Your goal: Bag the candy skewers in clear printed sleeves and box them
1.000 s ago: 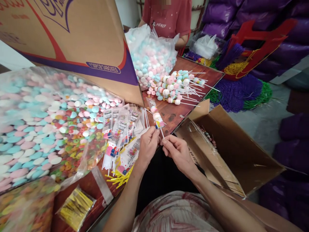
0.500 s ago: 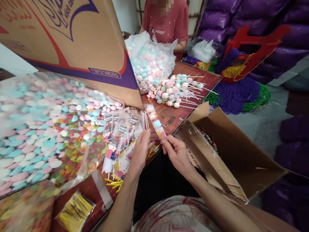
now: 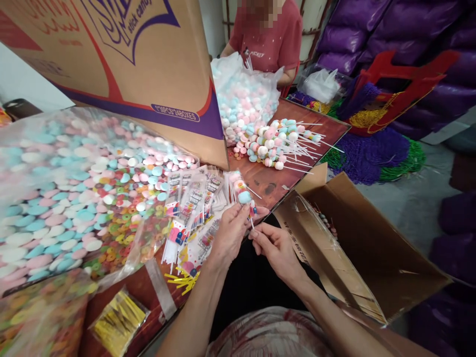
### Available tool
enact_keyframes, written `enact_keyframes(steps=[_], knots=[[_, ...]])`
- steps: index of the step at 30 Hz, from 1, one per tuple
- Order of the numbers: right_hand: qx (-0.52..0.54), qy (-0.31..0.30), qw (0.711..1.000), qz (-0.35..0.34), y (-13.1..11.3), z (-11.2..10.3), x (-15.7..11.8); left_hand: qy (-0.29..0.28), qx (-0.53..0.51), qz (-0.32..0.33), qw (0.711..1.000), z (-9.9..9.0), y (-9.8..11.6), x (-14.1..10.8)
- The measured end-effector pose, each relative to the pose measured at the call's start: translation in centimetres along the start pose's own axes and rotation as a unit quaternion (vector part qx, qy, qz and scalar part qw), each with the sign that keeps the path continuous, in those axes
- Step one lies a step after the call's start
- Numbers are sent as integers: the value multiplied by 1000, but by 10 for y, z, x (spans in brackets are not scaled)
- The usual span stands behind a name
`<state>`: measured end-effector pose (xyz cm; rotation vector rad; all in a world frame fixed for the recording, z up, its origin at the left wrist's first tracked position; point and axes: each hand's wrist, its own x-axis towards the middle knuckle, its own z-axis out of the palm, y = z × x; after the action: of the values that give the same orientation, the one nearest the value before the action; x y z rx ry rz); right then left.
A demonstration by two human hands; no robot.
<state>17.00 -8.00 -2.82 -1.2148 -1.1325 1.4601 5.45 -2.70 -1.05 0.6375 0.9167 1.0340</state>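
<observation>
A wrapped candy stick (image 3: 243, 194) with pink, white and blue pieces slants over the table's near edge. My left hand (image 3: 233, 227) is closed round the lower part of its wrapper. Just below, my right hand (image 3: 269, 245) pinches the thin white stick end between thumb and fingers. Left of my hands lie printed clear wrappers (image 3: 193, 201) and yellow twist ties (image 3: 183, 280). Beyond, unwrapped candy sticks (image 3: 271, 144) are piled with their white sticks pointing right.
Loose candies (image 3: 52, 213) cover the table's left side. A large carton (image 3: 148, 64) stands behind them. An open cardboard box (image 3: 357, 238) is at the right. Across the table sits a person in a red shirt (image 3: 275, 34), beside a bag of candies (image 3: 247, 94).
My left hand has moved onto the wrapper's lower part and closed round it. My right hand has shifted down to the stick's end. The view has shifted slightly.
</observation>
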Motion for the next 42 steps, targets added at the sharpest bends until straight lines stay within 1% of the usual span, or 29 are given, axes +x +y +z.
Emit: enact_keyframes(steps=[2, 4, 6, 8, 10, 11, 13, 15, 17, 19, 20, 21, 22, 23, 25, 26, 27, 29, 32, 35, 37, 38, 40, 42], knots=[[13, -4, 1000, -2, -1, 3, 1, -13, 10, -2, 1000, -1, 0, -1], [4, -20, 1000, -6, -4, 3, 3, -11, 13, 9, 1000, -2, -1, -3], [-25, -28, 999, -16, -8, 2, 8, 0, 16, 38, 999, -4, -4, -4], [-39, -7, 999, -26, -13, 2, 15, 4, 32, 69, 997, -5, -6, -5], [0, 21, 999, -33, -17, 7, 23, 1, 51, 99, 994, -6, -5, -8], [33, 25, 998, -38, -19, 10, 27, -5, 55, 109, 993, -6, -2, -10], [91, 14, 995, -46, -25, 19, 34, -17, 37, 116, 992, -8, 7, -15], [116, -22, 992, -40, -34, 26, 39, -31, -6, 104, 994, -10, 20, -20], [103, -96, 990, -24, -43, 30, 43, -32, -40, 100, 994, -14, 30, -25], [40, -187, 981, -21, -49, 29, 46, -16, -63, 110, 992, -17, 35, -27], [-16, -219, 975, -34, -50, 26, 47, -4, -71, 120, 990, -19, 35, -28], [-91, -227, 968, -58, -50, 22, 47, 10, -81, 132, 988, -22, 35, -28], [-181, -214, 956, -88, -49, 18, 46, 23, -89, 146, 985, -24, 35, -27], [-273, -186, 936, -120, -47, 14, 45, 35, -92, 156, 983, -27, 34, -27], [-423, -128, 881, -171, -41, 6, 42, 55, -91, 167, 980, -34, 34, -25], [-471, -117, 854, -186, -37, 3, 40, 61, -88, 162, 981, -38, 34, -25], [-505, -119, 831, -199, -34, 2, 38, 66, -84, 150, 983, -41, 34, -24], [-558, -146, 787, -220, -26, 2, 35, 73, -84, 125, 986, -46, 33, -23], [-625, -177, 720, -245, -16, 7, 36, 84, -92, 105, 987, -49, 29, -21], [-654, -198, 666, -299, -6, 10, 41, 99, -97, 94, 986, -51, 25, -19], [-658, -200, 642, -339, -1, 10, 44, 110, -101, 82, 985, -54, 23, -18], [-658, -197, 637, -350, 1, 9, 45, 115, -104, 76, 985, -56, 23, -17], [-652, -197, 642, -352, 3, 7, 47, 126, -109, 69, 984, -59, 22, -16], [-642, -200, 657, -341, 3, 5, 47, 126, -110, 68, 984, -61, 22, -16]])
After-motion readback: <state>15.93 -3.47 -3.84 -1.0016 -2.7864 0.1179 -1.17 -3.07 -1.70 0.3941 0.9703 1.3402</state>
